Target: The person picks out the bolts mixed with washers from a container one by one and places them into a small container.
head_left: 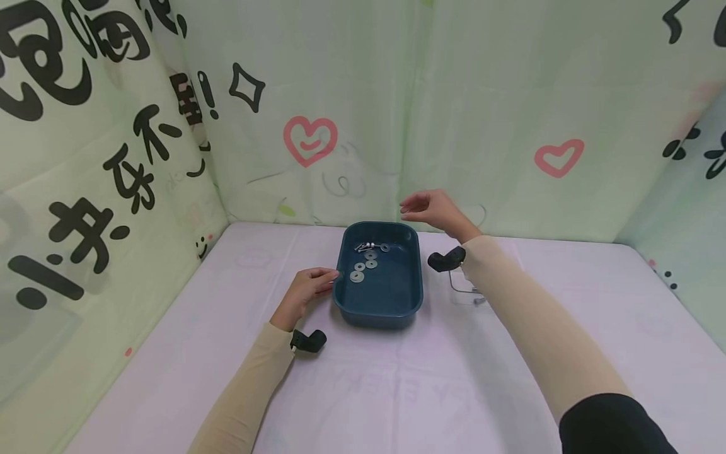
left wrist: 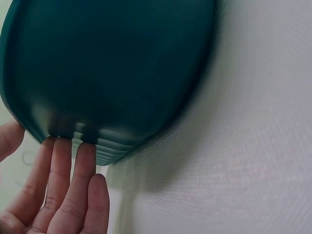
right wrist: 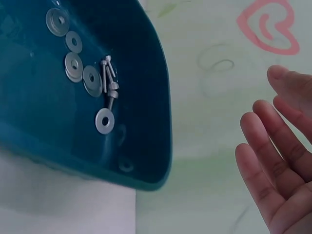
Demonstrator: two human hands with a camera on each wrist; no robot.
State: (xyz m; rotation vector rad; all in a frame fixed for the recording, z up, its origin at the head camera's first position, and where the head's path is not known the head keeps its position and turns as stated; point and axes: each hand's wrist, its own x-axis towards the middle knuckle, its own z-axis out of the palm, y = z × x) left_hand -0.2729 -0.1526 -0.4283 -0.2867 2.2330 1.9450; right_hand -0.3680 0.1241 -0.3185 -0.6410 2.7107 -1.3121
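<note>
A dark blue plastic tub stands in the middle of the table. My left hand holds it by the left side. In the left wrist view the thumb meets the rim while several fingertips touch the outer wall. Flat metal washers and a small cluster of metal screws lie inside, toward the far left part of the tub. Beyond the tub's far right corner, my right hand is raised with loosely bent fingers and nothing between them.
A clear piece with a bent metal rod lies on the table to the right of the tub, partly under the right forearm. Printed curtains hang at the back and both sides. A pale cloth covers the table.
</note>
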